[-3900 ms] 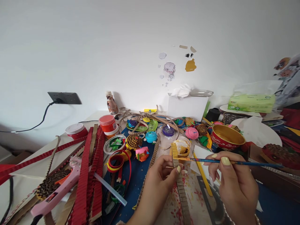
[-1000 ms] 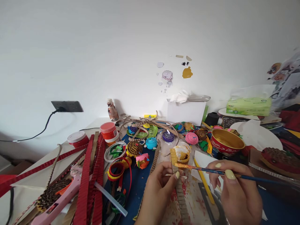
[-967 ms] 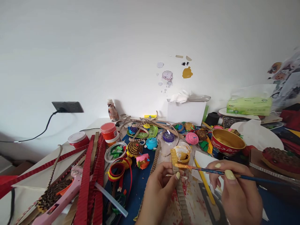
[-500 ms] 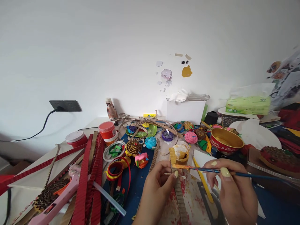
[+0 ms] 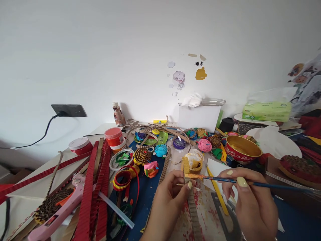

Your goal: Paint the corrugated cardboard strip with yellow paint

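Observation:
My left hand pinches a long corrugated cardboard strip between thumb and fingers. The strip's upper end is coated in ochre-yellow paint, while the rest hanging toward me is bare brown. My right hand grips a blue paintbrush like a pen. Its bristles, loaded with orange-yellow paint, touch the strip just above my left fingertips. Right behind the strip stands an open paint tub with yellow and white paint smeared around its rim. A yellow pencil-like stick lies on white paper between the hands.
Red corrugated strips and a pink glue gun with a clear glue stick lie at left. Coiled coloured cardboard pieces spread across the middle. A red-and-gold bowl stands at right, near a green tissue pack.
The brush still touches the strip, and its tip sits slightly higher in view. The strip's painted end has tilted a little to the right. Both hands keep their grips.

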`<action>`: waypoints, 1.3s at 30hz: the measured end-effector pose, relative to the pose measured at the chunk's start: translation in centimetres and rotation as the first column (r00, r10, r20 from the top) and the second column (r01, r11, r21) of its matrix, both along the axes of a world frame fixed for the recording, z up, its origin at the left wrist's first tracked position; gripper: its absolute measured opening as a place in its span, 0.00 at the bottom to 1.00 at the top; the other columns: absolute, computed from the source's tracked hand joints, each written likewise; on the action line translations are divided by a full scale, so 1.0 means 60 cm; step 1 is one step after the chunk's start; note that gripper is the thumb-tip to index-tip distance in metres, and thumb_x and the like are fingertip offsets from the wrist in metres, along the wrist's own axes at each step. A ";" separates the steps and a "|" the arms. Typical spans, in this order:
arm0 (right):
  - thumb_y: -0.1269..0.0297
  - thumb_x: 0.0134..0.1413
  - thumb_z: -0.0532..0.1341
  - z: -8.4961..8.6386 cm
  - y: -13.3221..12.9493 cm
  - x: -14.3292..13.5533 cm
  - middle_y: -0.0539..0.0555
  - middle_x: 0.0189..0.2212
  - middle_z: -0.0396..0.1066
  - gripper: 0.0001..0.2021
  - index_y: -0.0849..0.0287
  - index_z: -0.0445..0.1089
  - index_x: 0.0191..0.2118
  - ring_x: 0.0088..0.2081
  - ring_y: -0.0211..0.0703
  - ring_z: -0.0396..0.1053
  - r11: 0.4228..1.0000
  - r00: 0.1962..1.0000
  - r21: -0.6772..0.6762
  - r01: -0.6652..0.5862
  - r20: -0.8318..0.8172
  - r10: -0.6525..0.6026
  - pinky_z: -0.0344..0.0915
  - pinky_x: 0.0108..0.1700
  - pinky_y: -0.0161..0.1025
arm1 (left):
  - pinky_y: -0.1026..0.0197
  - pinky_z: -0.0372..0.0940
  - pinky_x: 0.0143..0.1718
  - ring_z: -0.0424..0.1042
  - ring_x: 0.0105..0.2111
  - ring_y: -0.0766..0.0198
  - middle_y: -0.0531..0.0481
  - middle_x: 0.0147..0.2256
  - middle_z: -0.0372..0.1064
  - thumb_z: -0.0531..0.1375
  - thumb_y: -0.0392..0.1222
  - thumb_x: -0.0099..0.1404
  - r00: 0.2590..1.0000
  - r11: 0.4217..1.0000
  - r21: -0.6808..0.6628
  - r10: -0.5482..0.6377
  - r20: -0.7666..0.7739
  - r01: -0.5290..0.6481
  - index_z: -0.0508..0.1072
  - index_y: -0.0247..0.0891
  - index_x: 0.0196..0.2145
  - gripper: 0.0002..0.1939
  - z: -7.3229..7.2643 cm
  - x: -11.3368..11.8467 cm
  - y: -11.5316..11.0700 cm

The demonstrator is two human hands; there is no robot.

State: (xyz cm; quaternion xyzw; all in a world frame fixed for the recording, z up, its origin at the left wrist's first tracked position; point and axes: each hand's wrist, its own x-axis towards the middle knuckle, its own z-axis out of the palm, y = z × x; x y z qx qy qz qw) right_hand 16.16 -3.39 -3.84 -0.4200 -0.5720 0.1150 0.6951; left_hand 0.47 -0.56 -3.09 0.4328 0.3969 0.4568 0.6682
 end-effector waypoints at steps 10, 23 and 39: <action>0.69 0.62 0.49 0.000 0.000 0.003 0.50 0.30 0.66 0.09 0.56 0.65 0.40 0.20 0.29 0.62 0.999 0.999 -0.027 0.028 0.048 -0.026 0.62 0.25 0.34 | 0.65 0.61 0.33 0.69 0.27 0.68 0.55 0.26 0.70 0.69 0.48 0.46 0.999 1.000 -0.020 0.013 0.041 -0.013 0.69 0.35 0.30 0.19 0.001 0.001 -0.001; 0.68 0.61 0.50 -0.002 0.003 0.002 0.50 0.29 0.67 0.07 0.57 0.66 0.38 0.21 0.31 0.61 0.998 0.998 -0.028 0.057 -0.008 -0.057 0.61 0.24 0.34 | 0.65 0.61 0.32 0.70 0.29 0.66 0.55 0.27 0.70 0.69 0.51 0.45 0.999 1.000 -0.026 0.016 0.051 -0.015 0.70 0.36 0.30 0.20 -0.002 -0.001 0.002; 0.62 0.59 0.55 0.012 0.006 0.000 0.47 0.22 0.65 0.06 0.57 0.65 0.33 0.17 0.32 0.61 0.991 0.968 -0.083 0.109 -0.219 -0.125 0.62 0.24 0.36 | 0.66 0.60 0.30 0.68 0.26 0.69 0.57 0.25 0.69 0.70 0.49 0.45 0.996 0.999 -0.025 0.030 0.082 -0.028 0.71 0.37 0.29 0.18 0.009 0.000 -0.002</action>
